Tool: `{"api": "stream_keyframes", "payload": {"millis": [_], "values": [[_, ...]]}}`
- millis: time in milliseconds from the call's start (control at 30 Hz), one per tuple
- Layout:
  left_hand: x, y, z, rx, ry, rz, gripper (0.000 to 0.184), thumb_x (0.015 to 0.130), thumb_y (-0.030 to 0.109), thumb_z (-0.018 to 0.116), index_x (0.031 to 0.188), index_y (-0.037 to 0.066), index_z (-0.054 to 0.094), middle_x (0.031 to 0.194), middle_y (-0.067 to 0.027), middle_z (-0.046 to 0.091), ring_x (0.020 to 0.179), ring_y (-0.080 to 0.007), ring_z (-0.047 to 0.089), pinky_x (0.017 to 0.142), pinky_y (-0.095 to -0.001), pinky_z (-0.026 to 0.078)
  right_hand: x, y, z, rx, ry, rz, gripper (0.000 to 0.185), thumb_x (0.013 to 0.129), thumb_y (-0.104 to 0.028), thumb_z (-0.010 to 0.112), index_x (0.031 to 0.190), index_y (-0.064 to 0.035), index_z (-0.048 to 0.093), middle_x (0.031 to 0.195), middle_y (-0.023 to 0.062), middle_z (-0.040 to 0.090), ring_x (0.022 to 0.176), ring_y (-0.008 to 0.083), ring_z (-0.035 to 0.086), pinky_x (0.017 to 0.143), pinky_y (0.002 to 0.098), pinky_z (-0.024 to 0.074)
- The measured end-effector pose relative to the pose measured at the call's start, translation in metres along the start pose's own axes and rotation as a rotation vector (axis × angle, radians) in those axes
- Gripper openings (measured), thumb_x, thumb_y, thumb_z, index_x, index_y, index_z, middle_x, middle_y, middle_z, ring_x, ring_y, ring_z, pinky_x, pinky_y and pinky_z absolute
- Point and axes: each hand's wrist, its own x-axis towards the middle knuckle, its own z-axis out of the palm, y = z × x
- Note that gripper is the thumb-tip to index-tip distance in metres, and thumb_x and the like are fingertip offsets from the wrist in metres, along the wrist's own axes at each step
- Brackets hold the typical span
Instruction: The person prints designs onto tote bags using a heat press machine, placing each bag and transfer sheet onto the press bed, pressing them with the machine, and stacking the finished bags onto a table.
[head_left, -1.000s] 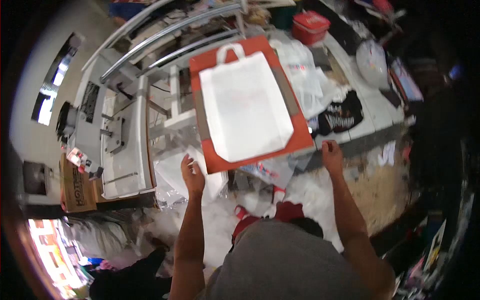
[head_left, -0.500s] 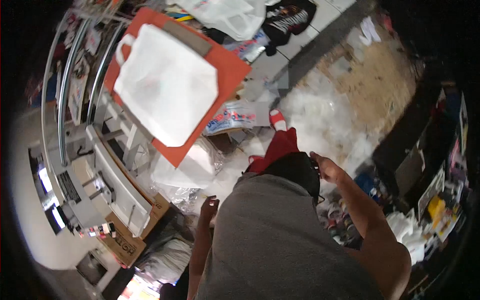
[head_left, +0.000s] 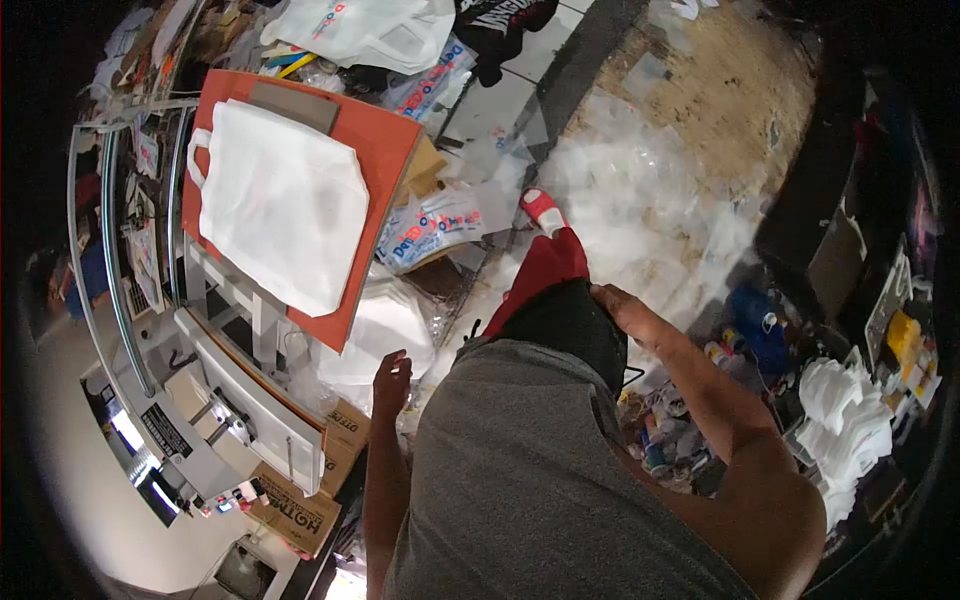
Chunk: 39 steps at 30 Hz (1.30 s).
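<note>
My left hand (head_left: 392,382) hangs beside my hip with loosely bent fingers and nothing visible in it. Against the side of my dark shorts (head_left: 565,330) rests my right hand (head_left: 628,314), its fingers loose and partly stretched out; no object shows in it. Ahead on the left, a white cloth bag (head_left: 285,205) with a handle lies flat on the orange-red pad (head_left: 398,150) of a heat press. The press's raised plate (head_left: 260,400) is close to my left arm. Neither hand touches the bag or the press.
Printed plastic packaging (head_left: 430,228) and more white bags (head_left: 370,35) lie ahead. Clear plastic sheets (head_left: 640,200) cover the floor. Cardboard boxes (head_left: 300,510) stand at left. On the right are a pile of small containers (head_left: 665,440) and stacked white cloth (head_left: 845,425).
The view has shifted, and the press and bag now appear farther left and more upright. My left hand has swung slightly forward. My right hand stays beside the shorts.
</note>
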Motion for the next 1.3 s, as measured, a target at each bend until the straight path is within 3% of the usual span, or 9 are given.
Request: {"api": "stream_keyframes", "payload": {"millis": [167,233,333,400,500,700,767,867,1300], "values": [[0.001,-0.019,0.024,0.101,-0.053,-0.077,0.035,0.094,0.024,0.061,0.124,0.005,0.061,0.107,-0.0165,0.069,0.089,-0.0238,0.069,0.078,-0.0342,0.054,0.002,0.005,-0.004,-0.042,0.052,-0.020,0.064,0.103,-0.056,0.034,0.130,-0.0014,0.055,0.127,0.0203,0.060,0.120,0.0286,0.055,0.105,0.0353,0.0381],[-0.003,-0.019,0.026,0.143,-0.067,-0.045,0.035,0.092,0.022,0.062,0.123,0.006,0.062,0.109,-0.0165,0.070,0.097,-0.0259,0.069,0.083,-0.0344,0.053,0.003,0.009,-0.005,-0.060,0.050,-0.044,0.063,0.104,-0.054,0.034,0.130,-0.0011,0.055,0.128,0.0201,0.059,0.120,0.0283,0.055,0.105,0.0351,0.0378],[-0.004,-0.027,0.030,0.135,-0.089,-0.182,0.041,0.090,0.028,0.060,0.124,0.005,0.062,0.113,-0.0179,0.069,0.108,-0.0269,0.065,0.093,-0.0363,0.049,0.001,0.008,-0.008,-0.086,0.042,-0.075,0.062,0.104,-0.052,0.033,0.130,-0.0004,0.055,0.128,0.0196,0.059,0.120,0.0277,0.055,0.105,0.0347,0.0375],[-0.006,-0.034,0.030,0.127,-0.090,-0.194,0.041,0.091,0.028,0.060,0.124,0.005,0.062,0.114,-0.0178,0.069,0.108,-0.0265,0.065,0.093,-0.0362,0.049,-0.001,0.007,-0.010,-0.095,0.035,-0.081,0.061,0.105,-0.051,0.033,0.131,-0.0001,0.054,0.128,0.0192,0.059,0.120,0.0274,0.055,0.106,0.0345,0.0373],[-0.008,-0.039,0.028,0.127,-0.096,-0.197,0.040,0.091,0.027,0.060,0.124,0.004,0.062,0.115,-0.0174,0.068,0.107,-0.0253,0.065,0.092,-0.0353,0.050,-0.006,-0.001,-0.011,0.017,0.017,-0.018,0.063,0.102,-0.057,0.041,0.130,-0.0031,0.056,0.123,0.0120,0.062,0.115,0.0204,0.055,0.102,0.0319,0.0390],[-0.008,-0.021,0.028,0.113,-0.093,-0.178,0.038,0.092,0.026,0.061,0.123,0.004,0.062,0.113,-0.0170,0.069,0.106,-0.0241,0.065,0.091,-0.0339,0.050,-0.011,-0.012,-0.013,-0.006,-0.015,0.056,0.070,0.099,-0.064,0.038,0.132,-0.0037,0.053,0.126,0.0143,0.060,0.118,0.0240,0.054,0.104,0.0342,0.0380],[-0.007,-0.015,0.027,0.129,-0.093,-0.174,0.038,0.092,0.026,0.062,0.123,0.003,0.062,0.113,-0.0172,0.068,0.106,-0.0243,0.065,0.091,-0.0339,0.050,-0.013,-0.015,-0.010,-0.121,-0.001,-0.028,0.068,0.103,-0.057,0.031,0.135,-0.0002,0.051,0.134,0.0210,0.054,0.126,0.0337,0.052,0.107,0.0381,0.0380],[-0.005,-0.015,0.027,0.118,-0.085,-0.146,0.037,0.093,0.025,0.062,0.122,0.003,0.062,0.113,-0.0172,0.069,0.106,-0.0251,0.065,0.091,-0.0343,0.050,-0.012,-0.013,-0.001,-0.223,0.078,-0.043,0.070,0.102,-0.059,0.030,0.136,-0.0005,0.048,0.138,0.0225,0.050,0.129,0.0364,0.049,0.107,0.0390,0.0374],[0.001,-0.025,0.035,0.110,-0.094,-0.149,0.035,0.093,0.024,0.061,0.122,0.004,0.062,0.111,-0.0167,0.070,0.103,-0.0244,0.067,0.088,-0.0346,0.053,-0.010,-0.004,-0.001,-0.120,0.124,-0.002,0.077,0.098,-0.066,0.034,0.136,-0.0009,0.048,0.129,0.0272,0.057,0.125,0.0387,0.053,0.104,0.0415,0.0399]]}}
